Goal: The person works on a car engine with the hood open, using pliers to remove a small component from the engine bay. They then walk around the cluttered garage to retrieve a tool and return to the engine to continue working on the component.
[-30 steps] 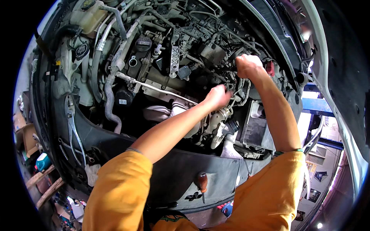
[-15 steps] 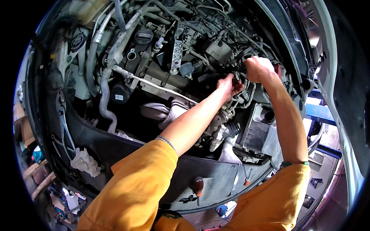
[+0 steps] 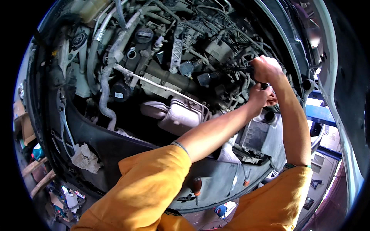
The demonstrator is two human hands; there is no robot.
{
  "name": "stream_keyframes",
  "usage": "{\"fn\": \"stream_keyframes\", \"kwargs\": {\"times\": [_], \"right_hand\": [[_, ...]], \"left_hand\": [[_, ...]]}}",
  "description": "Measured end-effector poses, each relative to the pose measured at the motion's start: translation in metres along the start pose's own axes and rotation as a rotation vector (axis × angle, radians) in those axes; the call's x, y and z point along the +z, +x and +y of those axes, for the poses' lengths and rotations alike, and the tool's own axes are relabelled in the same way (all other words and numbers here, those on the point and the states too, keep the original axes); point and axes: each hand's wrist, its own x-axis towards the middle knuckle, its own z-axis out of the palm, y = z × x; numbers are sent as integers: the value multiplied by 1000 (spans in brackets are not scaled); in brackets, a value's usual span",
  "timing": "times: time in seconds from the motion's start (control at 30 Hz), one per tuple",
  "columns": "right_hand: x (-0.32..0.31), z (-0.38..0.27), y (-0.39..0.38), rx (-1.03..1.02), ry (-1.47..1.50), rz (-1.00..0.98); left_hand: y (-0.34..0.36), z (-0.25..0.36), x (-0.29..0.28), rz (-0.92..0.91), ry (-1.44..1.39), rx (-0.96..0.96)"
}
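Both my hands are together at the right side of a car's engine bay. My right hand (image 3: pixel 267 70) is closed in a fist above tangled hoses (image 3: pixel 244 86). A dark, elongated piece (image 3: pixel 243 70) shows at its left side; whether the fist grips it is unclear. Just below it, my left hand (image 3: pixel 263 96) has its fingers curled. A small black thing (image 3: pixel 264 86) shows at its thumb, too hidden to name. Nearest to the left hand is the open air filter box (image 3: pixel 252 133) with its round black opening (image 3: pixel 269 116).
Pliers (image 3: pixel 63 115) and a crumpled white rag (image 3: pixel 85 158) lie on the front edge at left. Orange-handled screwdrivers (image 3: pixel 197 186) rest along the front panel. A metal exhaust cover (image 3: pixel 181 115) and a coolant hose (image 3: pixel 105 92) fill the middle. The raised hood edge (image 3: pixel 330 77) stands at right.
My left hand has moved right, away from the hoses, to just beneath my right hand, uncovering more of the exhaust cover. My right hand has shifted slightly to the right and stays closed.
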Motion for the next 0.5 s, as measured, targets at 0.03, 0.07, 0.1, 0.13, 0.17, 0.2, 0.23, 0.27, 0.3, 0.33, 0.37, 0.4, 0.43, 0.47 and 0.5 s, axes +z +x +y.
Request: {"fn": "stream_keyframes", "kwargs": {"times": [0.03,0.07,0.1,0.13,0.17,0.2,0.23,0.27,0.3,0.33,0.37,0.4,0.43,0.47,0.5], "right_hand": [[-7,-2,-8,-8,2,8],[-12,-6,-17,-16,4,14],[-11,-3,-27,-18,35,44],[-10,3,-39,10,51,27],[-11,3,-51,11,91,83],[-10,4,-64,10,130,139],[-9,1,-76,24,157,161],[-10,-2,-86,73,234,111],[-12,-4,-97,103,305,108],[-10,-4,-109,143,375,94],[3,-3,-122,178,409,171],[7,-6,-138,240,476,184],[7,-8,-151,242,508,200],[8,-10,-164,244,540,215],[19,-13,-175,284,569,283]], "left_hand": [[-3,-4,9,12,34,13],[-8,-8,15,25,69,25],[-12,-8,18,4,75,12],[-16,-8,20,22,146,-41],[-17,-8,15,8,187,-43],[-19,-7,9,-5,227,-45],[-28,-5,5,24,244,-83],[-40,-3,0,54,261,-118],[-52,-3,-7,75,274,-86],[-62,-5,-9,83,277,-99],[-72,-6,-10,91,280,-111],[-81,-7,-13,97,285,-118],[-90,-4,-16,105,325,-95],[-99,-2,-19,128,342,-70],[-112,4,-18,119,351,-59]]}}
